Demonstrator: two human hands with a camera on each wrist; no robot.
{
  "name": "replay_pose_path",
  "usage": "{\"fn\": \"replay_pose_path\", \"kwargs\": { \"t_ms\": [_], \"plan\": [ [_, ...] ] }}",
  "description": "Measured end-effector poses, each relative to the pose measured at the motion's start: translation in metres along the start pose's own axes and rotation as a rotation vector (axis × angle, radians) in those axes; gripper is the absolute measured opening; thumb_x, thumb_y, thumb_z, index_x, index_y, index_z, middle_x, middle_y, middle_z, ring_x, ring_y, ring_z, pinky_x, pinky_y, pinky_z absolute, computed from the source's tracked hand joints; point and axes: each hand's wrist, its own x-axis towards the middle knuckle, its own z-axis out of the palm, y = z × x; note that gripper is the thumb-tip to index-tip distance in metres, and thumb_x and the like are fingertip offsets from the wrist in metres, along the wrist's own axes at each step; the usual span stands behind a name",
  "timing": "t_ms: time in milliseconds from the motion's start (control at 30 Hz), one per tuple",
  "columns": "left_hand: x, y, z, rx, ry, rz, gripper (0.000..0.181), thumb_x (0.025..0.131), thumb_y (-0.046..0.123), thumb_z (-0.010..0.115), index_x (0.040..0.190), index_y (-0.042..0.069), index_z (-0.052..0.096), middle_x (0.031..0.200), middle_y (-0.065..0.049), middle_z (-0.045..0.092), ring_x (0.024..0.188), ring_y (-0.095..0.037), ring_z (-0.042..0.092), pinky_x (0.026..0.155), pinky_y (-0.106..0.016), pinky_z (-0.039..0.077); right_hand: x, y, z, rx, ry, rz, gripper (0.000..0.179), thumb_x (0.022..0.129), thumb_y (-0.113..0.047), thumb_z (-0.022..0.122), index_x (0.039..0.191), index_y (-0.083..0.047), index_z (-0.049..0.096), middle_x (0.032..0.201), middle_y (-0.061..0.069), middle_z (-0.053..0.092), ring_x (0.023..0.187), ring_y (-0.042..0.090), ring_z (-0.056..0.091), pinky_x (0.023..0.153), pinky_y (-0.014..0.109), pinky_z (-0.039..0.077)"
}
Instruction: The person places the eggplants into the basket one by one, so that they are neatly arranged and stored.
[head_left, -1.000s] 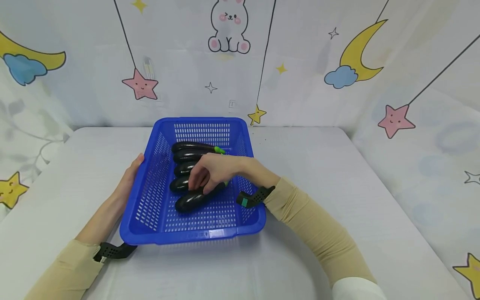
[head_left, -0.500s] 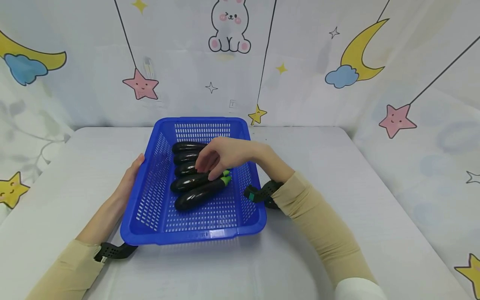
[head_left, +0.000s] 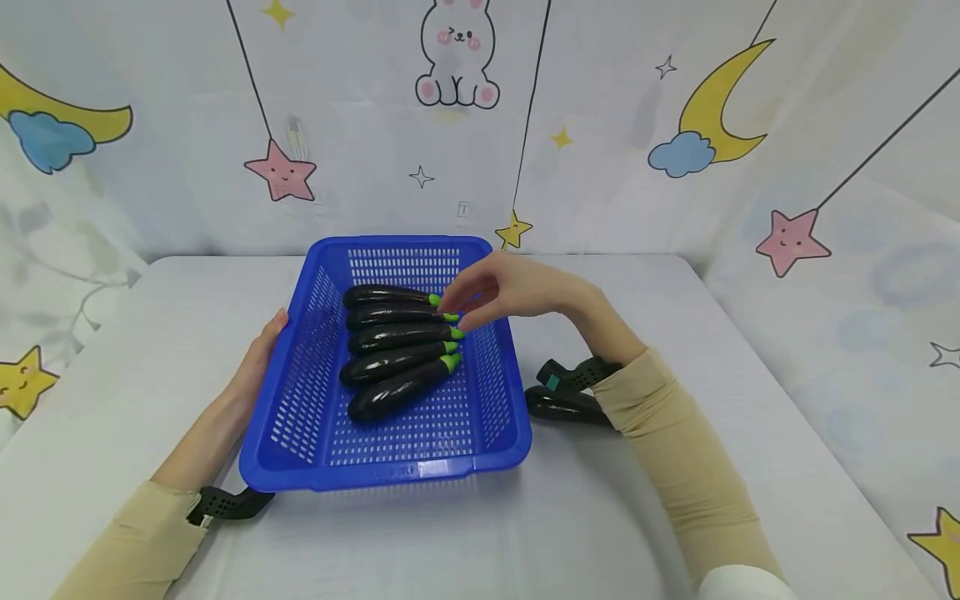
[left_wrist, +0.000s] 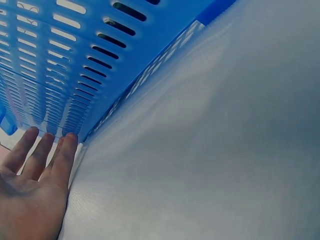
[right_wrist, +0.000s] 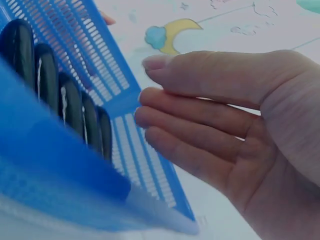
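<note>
A blue perforated basket (head_left: 367, 477) stands on the table, with several dark eggplants (head_left: 393, 393) lying side by side in it, green stems to the right. Against the basket's left wall rests my left hand (head_left: 255, 362); the left wrist view shows its fingers (left_wrist: 64, 160) nearly straight at the slotted side. My right hand (head_left: 521, 287) hovers over the basket's right rim, near the stem ends, thumb and fingers extended with nothing between them. Outside the basket on the right, another eggplant (head_left: 566, 407) lies on the table, partly hidden by my right wrist and sleeve.
White cloth covers the table (head_left: 420, 550). Behind it rises a backdrop (head_left: 600, 192) printed with stars, moons and a rabbit. Each wrist wears a black strap (head_left: 232, 502).
My right hand has let go of the nearest eggplant in the basket and moved up and right to the rim. The outside eggplant has come into view. My left hand stays put.
</note>
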Motion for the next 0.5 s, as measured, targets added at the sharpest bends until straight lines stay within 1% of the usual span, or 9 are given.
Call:
{"fn": "replay_pose_path", "kwargs": {
  "t_ms": [100,167,267,367,433,500],
  "plan": [
    [0.0,0.0,0.001,0.007,0.007,0.007,0.077,0.1,0.063,0.025,0.162,0.026,-0.003,0.153,-0.008,0.023,0.126,-0.017,0.043,0.095,-0.033,0.049,-0.013,0.005,-0.004,-0.025,0.058,0.004,0.031,0.09,-0.02,0.077,0.119,-0.01,0.071,0.116,0.0,0.071,0.11,0.013,0.068,0.094,0.03,0.054],
    [0.0,0.0,0.001,0.012,0.007,0.008,0.076,0.101,0.063,0.024,0.161,0.027,-0.003,0.157,-0.011,0.017,0.127,-0.017,0.041,0.096,-0.032,0.048,-0.021,0.009,-0.006,-0.034,0.094,0.0,0.031,0.09,-0.019,0.077,0.119,-0.009,0.071,0.116,0.002,0.071,0.11,0.015,0.068,0.093,0.031,0.055],
    [-0.001,0.001,0.001,0.014,0.004,0.011,0.075,0.101,0.063,0.024,0.161,0.027,-0.003,0.159,-0.013,0.013,0.128,-0.018,0.04,0.096,-0.031,0.047,-0.034,0.015,-0.009,-0.021,0.129,0.01,0.031,0.09,-0.017,0.077,0.12,-0.008,0.071,0.118,0.007,0.071,0.112,0.023,0.068,0.092,0.033,0.056],
    [-0.001,0.001,0.001,0.011,0.003,0.011,0.076,0.101,0.063,0.024,0.162,0.026,-0.003,0.156,-0.011,0.019,0.127,-0.017,0.042,0.096,-0.032,0.048,-0.047,0.022,-0.01,-0.012,0.159,0.041,0.032,0.091,-0.018,0.077,0.121,-0.009,0.07,0.119,0.008,0.07,0.113,0.024,0.067,0.093,0.034,0.055],
    [-0.001,0.002,0.0,0.005,0.002,0.005,0.077,0.101,0.063,0.024,0.162,0.024,-0.002,0.152,-0.009,0.026,0.125,-0.017,0.046,0.095,-0.032,0.049,-0.057,0.026,-0.01,-0.009,0.177,0.075,0.033,0.091,-0.019,0.077,0.122,-0.01,0.07,0.121,0.007,0.07,0.114,0.023,0.067,0.094,0.035,0.055],
    [-0.001,0.002,0.0,0.006,0.003,0.001,0.078,0.101,0.063,0.024,0.162,0.023,-0.002,0.15,-0.007,0.029,0.124,-0.016,0.047,0.095,-0.033,0.049,-0.067,0.031,-0.01,-0.009,0.198,0.101,0.034,0.091,-0.02,0.076,0.122,-0.011,0.07,0.122,0.007,0.07,0.114,0.021,0.067,0.094,0.035,0.055]
  ]
}}
